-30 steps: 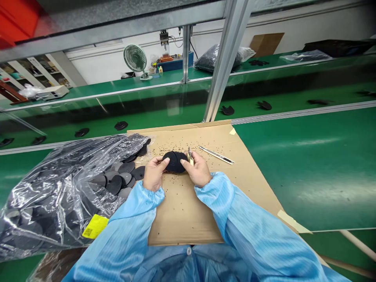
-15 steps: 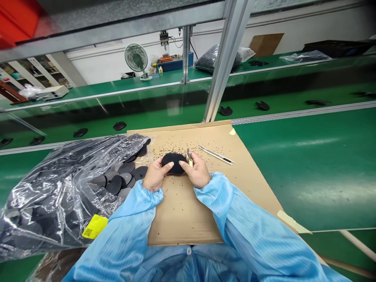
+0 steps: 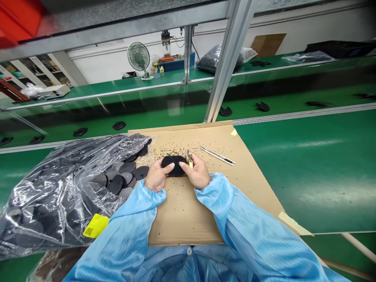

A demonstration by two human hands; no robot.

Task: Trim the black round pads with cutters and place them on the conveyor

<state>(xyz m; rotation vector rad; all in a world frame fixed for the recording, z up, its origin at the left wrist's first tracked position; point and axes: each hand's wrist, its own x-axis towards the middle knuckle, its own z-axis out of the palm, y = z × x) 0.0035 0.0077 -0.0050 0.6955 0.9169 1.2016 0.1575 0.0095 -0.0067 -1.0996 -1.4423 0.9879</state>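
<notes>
Between both hands I hold a round black disc [image 3: 174, 165] over the cardboard. My left hand [image 3: 158, 174] is closed on its left edge, thumb on top. My right hand [image 3: 197, 170] pinches the disc's right side with the thumb. That same hand also has a small pair of cutting pliers [image 3: 188, 156] with pale handles tucked in its fingers, jaws pointing away from me. Many tiny black scraps [image 3: 176, 152] lie scattered on the cardboard around the hands. To the left, similar dark discs [image 3: 128, 167] spill from the mouth of a clear plastic bag [image 3: 58, 188].
A utility knife [image 3: 217, 155] lies right of my hands on the cardboard sheet [image 3: 188, 219]. Beyond a metal post [image 3: 226, 62], black parts [image 3: 119, 125] sit spaced along the green conveyor belt [image 3: 164, 113]. A green fan [image 3: 138, 56] stands on the far bench.
Both hands keep their hold on the disc, which has tilted slightly. The whole view has shifted a little; nothing was taken up or let go.
</notes>
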